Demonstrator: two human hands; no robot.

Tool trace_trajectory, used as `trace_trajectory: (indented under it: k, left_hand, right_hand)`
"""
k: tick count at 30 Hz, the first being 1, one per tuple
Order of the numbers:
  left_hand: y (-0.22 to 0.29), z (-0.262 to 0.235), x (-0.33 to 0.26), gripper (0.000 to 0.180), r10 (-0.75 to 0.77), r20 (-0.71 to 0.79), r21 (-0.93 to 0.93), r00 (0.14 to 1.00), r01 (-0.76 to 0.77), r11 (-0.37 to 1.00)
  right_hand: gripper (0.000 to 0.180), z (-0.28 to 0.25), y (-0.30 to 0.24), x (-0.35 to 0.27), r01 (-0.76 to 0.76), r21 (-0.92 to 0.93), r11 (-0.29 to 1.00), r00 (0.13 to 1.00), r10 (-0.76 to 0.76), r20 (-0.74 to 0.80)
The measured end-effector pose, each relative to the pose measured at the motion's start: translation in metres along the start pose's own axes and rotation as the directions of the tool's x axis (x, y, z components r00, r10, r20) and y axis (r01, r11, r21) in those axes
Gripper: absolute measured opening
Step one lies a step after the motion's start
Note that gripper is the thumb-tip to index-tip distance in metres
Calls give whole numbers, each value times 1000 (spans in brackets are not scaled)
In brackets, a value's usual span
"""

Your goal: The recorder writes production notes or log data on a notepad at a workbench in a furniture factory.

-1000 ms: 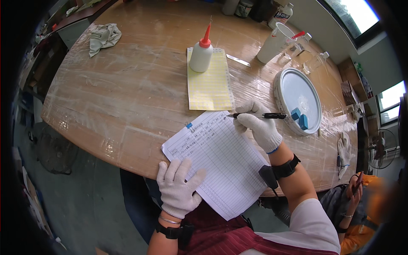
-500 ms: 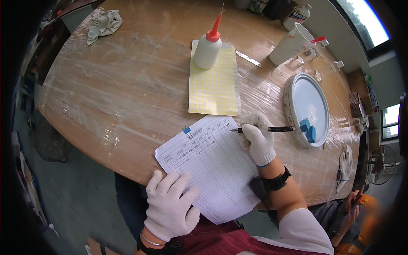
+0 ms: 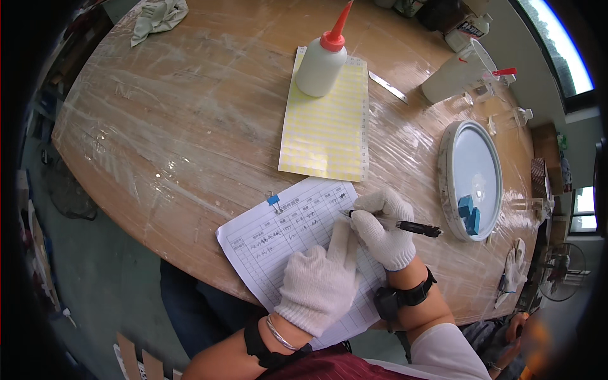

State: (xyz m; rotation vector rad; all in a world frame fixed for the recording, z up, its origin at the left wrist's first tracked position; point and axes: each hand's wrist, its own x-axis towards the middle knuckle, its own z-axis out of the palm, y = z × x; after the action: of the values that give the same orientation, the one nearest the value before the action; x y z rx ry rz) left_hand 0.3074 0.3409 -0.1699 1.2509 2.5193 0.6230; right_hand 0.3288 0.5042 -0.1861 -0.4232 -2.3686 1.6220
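A printed form with ruled columns and some handwriting (image 3: 253,229) lies at the near edge of the table, several sheets thick by its look. A blue binder clip (image 3: 273,201) grips its top edge. My gloved right hand (image 3: 387,235) pinches a black pen (image 3: 419,228), its tip at the form's upper right part. On the form rests my gloved left hand (image 3: 318,288), index and middle fingers stretched toward the pen tip, holding nothing. Beyond the form is a yellow gridded sheet (image 3: 323,142), on which a white squeeze bottle with a red nozzle (image 3: 322,68) stands.
On the right, a round white lid (image 3: 472,171) carries blue blocks (image 3: 468,215). Behind it stand a plastic pitcher (image 3: 459,73) and a metal strip (image 3: 388,87). A cloth (image 3: 158,19) lies far left, a spare glove (image 3: 512,269) at right. Another person (image 3: 506,342) sits lower right.
My left hand has moved right and up from the form's lower left edge onto its middle, fingers extending toward the pen. The pen, still in my right hand, now slants more steeply.
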Motion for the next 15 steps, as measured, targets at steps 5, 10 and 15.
trace_trajectory:
  k: [5, 10, 15]
  left_hand:
    - [0, -1, 3, 68, -16, 13, 2, 1000, 16, 1000]
    - [-1, -1, 11, 64, -8, -27, -44, 1000, 7, 999]
    - [-2, 0, 12, 62, 13, -20, -34, 1000, -14, 999]
  right_hand:
    - [10, -1, 1, 2, 16, 40, 999, 992, -10, -129]
    - [10, -2, 2, 4, 43, -61, 997, 995, -48, -91]
    - [10, -1, 0, 3, 24, -85, 996, 996, -31, -80]
